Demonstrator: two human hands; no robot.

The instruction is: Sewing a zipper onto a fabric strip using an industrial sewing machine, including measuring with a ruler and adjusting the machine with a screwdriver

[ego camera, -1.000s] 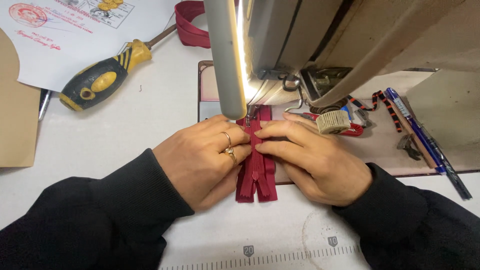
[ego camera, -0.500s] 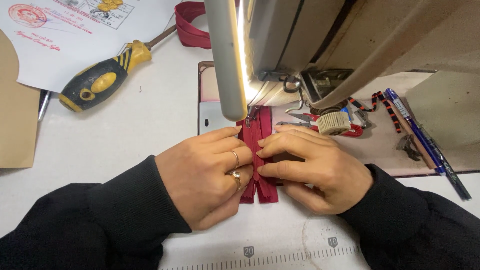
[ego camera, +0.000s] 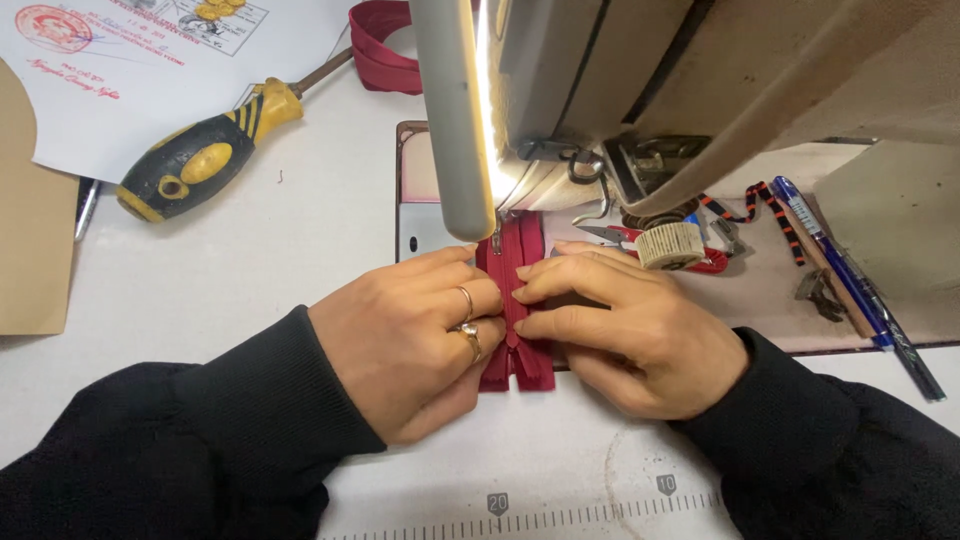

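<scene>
Pressing flat, your left hand and right hand are flanking the dark red zipper strip — its long axis running straight away from you, under the sewing machine — both hands equally near.

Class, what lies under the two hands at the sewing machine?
A dark red zipper lies flat under the left hand and right hand. Its outer edges are covered by the fingers.

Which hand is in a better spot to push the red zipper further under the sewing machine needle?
Probably the left hand: its fingertips lie on the red zipper nearest the needle. The right hand presses the zipper from its other side, slightly farther back.
</scene>
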